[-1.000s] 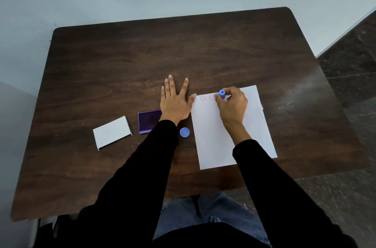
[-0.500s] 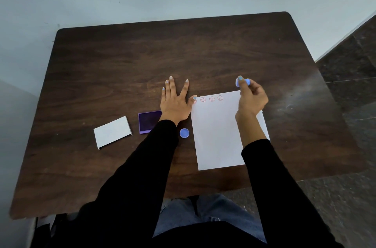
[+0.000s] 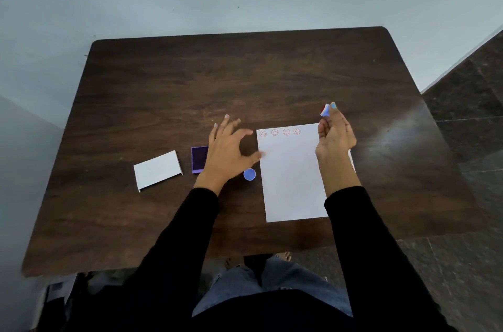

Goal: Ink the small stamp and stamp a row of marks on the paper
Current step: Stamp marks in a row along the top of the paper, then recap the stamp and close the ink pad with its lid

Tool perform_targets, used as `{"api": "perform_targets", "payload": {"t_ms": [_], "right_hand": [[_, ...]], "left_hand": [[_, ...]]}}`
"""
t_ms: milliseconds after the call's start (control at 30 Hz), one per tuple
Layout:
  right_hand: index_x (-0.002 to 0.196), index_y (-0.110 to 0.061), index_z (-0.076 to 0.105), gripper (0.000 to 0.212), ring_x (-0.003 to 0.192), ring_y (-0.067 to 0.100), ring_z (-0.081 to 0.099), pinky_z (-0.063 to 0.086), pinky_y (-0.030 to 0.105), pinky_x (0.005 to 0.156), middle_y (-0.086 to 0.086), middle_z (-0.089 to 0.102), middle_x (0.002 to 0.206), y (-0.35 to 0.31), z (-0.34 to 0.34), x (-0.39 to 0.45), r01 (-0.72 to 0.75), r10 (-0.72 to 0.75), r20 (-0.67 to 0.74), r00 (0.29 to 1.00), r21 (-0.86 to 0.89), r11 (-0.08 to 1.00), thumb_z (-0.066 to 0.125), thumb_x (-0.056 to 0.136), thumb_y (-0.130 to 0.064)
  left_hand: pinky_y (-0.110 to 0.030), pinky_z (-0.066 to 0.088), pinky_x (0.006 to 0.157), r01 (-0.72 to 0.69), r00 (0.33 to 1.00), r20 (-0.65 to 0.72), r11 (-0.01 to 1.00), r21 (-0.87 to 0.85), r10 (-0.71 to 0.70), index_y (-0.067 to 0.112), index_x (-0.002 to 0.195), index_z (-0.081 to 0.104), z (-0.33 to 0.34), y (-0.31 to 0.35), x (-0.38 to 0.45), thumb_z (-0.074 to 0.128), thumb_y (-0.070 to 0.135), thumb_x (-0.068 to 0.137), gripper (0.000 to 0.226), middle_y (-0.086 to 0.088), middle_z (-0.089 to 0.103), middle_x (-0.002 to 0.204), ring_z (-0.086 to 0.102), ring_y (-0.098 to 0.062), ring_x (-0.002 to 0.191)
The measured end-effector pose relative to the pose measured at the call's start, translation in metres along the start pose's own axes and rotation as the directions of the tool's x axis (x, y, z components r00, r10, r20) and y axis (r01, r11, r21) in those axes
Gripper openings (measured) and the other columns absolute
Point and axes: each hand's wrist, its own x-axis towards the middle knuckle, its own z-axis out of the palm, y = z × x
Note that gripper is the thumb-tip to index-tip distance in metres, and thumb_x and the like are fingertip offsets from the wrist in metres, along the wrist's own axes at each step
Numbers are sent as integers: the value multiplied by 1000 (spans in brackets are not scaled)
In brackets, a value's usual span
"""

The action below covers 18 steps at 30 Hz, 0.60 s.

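A white sheet of paper (image 3: 292, 176) lies on the dark wooden table (image 3: 163, 81), with a row of several red smiley marks (image 3: 280, 132) along its top edge. My right hand (image 3: 334, 135) is raised above the paper's top right corner and pinches the small blue stamp (image 3: 324, 110), its red inked face turned to the left. My left hand (image 3: 227, 153) hovers just left of the paper with fingers spread, holding nothing. It partly covers the purple ink pad (image 3: 198, 159).
A round blue cap (image 3: 249, 174) lies by the paper's left edge. A white lid or box (image 3: 157, 169) sits further left. The table's near edge is by my knees; grey wall behind, dark stone floor to the right.
My right hand has lifted the stamp off the paper and turned its red face into view. One more mark shows in the row. My left hand has risen from lying flat.
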Motion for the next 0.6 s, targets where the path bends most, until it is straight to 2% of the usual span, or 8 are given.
{"api": "perform_targets", "payload": {"t_ms": [67, 167, 300, 467, 600], "right_hand": [[83, -12, 69, 18, 58, 6, 64, 51, 15, 55, 3, 70, 76, 0, 1, -6, -20, 20, 23, 1000, 1, 1000, 80, 73, -22], [77, -13, 68, 16, 58, 7, 64, 50, 15, 52, 2, 69, 72, 1, 1, -13, -43, 43, 20, 999, -12, 999, 79, 74, -24], [87, -9, 70, 24, 64, 10, 64, 52, 17, 56, 3, 69, 75, 5, 1, -23, -57, 58, 23, 998, -64, 996, 78, 74, -28], [81, -11, 69, 22, 64, 10, 63, 52, 17, 57, 3, 69, 74, 9, 2, -34, -54, 57, 26, 998, -96, 994, 78, 74, -29], [76, -13, 69, 19, 64, 11, 63, 51, 17, 55, 2, 69, 73, 8, -1, -37, -46, 49, 19, 999, -117, 992, 78, 74, -30]], "left_hand": [[-47, -1, 118, 1, 998, 60, 1000, -8, 0, 26, 119, 61, -3, -3, -19, 75, 54, 66, 61, -7, 36, 151, 7, -23, 147], [-46, -8, 117, 6, 992, 125, 1000, 26, -10, 31, 120, 60, -1, -6, -41, 76, 54, 65, 62, -6, 28, 155, -4, -22, 148], [-48, -11, 116, 20, 989, 147, 997, 75, -31, 34, 119, 60, 2, -7, -52, 76, 52, 68, 57, -5, 22, 157, -11, -23, 147], [-54, -12, 114, 45, 989, 135, 995, 88, -57, 36, 113, 63, 4, -7, -55, 72, 45, 76, 40, -7, 17, 159, -15, -27, 146], [-57, -11, 113, 61, 989, 129, 994, 88, -72, 38, 113, 63, 6, -6, -56, 69, 45, 79, 35, -6, 14, 159, -15, -28, 146]]}}
